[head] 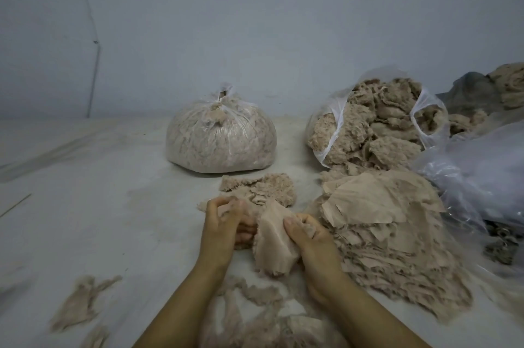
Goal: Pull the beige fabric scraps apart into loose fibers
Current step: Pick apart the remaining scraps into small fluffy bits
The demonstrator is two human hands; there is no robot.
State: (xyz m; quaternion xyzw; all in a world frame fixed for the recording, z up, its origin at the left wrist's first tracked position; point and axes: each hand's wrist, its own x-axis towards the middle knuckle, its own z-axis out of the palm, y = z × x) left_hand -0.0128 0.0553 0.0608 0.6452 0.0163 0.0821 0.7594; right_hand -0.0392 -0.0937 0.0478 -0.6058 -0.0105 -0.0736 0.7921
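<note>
A beige fabric scrap (273, 240) hangs between my two hands low in the middle of the view. My left hand (224, 225) grips its fluffy left edge with curled fingers. My right hand (307, 237) pinches its right side. A big stack of flat beige scraps (380, 206) lies just to the right of my hands. Behind my hands sits a small heap of fuzzy beige material (263, 186). Loose fibers (263, 316) lie on the floor between my forearms.
A tied clear bag of fibers (221, 135) stands at the back centre. An open bag stuffed with fuzzy scraps (368, 126) leans at the back right. Crumpled clear plastic (476, 174) lies at the right. Fiber tufts (82, 302) lie at the lower left on the pale floor.
</note>
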